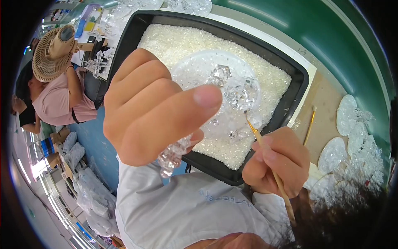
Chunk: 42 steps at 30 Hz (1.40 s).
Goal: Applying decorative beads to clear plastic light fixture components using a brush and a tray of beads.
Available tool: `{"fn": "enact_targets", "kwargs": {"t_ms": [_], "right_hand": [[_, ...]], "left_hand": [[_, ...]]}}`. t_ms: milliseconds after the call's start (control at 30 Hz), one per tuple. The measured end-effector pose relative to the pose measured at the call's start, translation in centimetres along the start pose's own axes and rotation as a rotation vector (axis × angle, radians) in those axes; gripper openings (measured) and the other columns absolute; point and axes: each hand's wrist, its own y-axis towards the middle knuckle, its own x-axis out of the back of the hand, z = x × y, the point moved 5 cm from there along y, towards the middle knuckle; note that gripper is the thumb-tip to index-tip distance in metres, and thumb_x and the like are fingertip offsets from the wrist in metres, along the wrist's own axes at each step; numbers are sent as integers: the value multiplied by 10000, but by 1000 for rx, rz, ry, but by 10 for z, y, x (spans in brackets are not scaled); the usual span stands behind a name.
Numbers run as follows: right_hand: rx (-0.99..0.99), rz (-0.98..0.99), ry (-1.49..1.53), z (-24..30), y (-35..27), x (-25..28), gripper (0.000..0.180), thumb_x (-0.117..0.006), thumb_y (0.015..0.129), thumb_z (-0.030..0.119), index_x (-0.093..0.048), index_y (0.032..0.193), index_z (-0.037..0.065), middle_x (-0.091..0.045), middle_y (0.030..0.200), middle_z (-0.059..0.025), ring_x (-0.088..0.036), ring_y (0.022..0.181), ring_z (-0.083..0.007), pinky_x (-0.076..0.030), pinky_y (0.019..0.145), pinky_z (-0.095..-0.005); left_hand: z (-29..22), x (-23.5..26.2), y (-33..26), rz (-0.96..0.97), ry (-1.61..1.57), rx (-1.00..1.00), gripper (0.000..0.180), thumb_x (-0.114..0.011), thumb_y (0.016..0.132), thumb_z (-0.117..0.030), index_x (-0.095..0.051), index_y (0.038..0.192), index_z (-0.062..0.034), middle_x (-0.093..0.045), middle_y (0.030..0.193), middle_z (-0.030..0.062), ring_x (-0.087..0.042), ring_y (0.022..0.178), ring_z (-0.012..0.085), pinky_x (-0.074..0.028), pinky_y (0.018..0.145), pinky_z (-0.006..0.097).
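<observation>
Left hand (151, 108) grips a crystal (171, 158) at its five o'clock; right hand (286, 159) pinches the brush (258, 136); the brush's long axis points to eleven o'clock, toward a cluster (244, 94) over the tray (299, 93); left hand appears nearer the cluster; tip contact cannot be determined.

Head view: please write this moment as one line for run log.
left hand: holds clear faceted piece | right hand: holds thin brush | black tray: whitish granules inside

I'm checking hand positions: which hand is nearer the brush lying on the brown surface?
Right. The right hand is just below-left of that brush; the left hand is farther away, across the black tray.
</observation>
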Motion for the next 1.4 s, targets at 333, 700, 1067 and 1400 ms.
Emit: {"fn": "enact_targets", "kwargs": {"t_ms": [333,700,1067,1400], "right_hand": [[11,-5,37,-2,0,-1,160,-653,868,-11,-603,1019,-18,-625,797,-172,-557,503,-187,-418,429,-277],[-17,-2,68,-2,-3,3,206,-735,903,98,-621,1033,-14,-629,842,-174,-563,524,-185,-418,445,-273],[-83,51,130,-7,2,-1,203,-659,813,-46,-626,1007,5,-633,857,-167,-581,550,-183,-439,467,-271],[-82,21,113,-8,2,-1,167,-695,852,16,-627,1004,3,-634,842,-178,-585,533,-187,-442,465,-273]], "left_hand": [[1,1,-1,-36,15,101,517,-585,1013,-481,-507,1156,10,-498,628,86,-419,574,232,-325,566,385],[1,-1,-2,-111,3,184,601,-600,998,-490,-497,849,83,-470,646,130,-415,598,242,-287,538,358],[7,3,-4,-105,-117,25,590,-627,998,-472,-513,957,106,-454,584,95,-398,550,221,-256,511,363],[5,2,-4,-56,-84,7,561,-612,1010,-462,-535,1185,65,-461,578,74,-392,546,212,-263,516,369]]}}
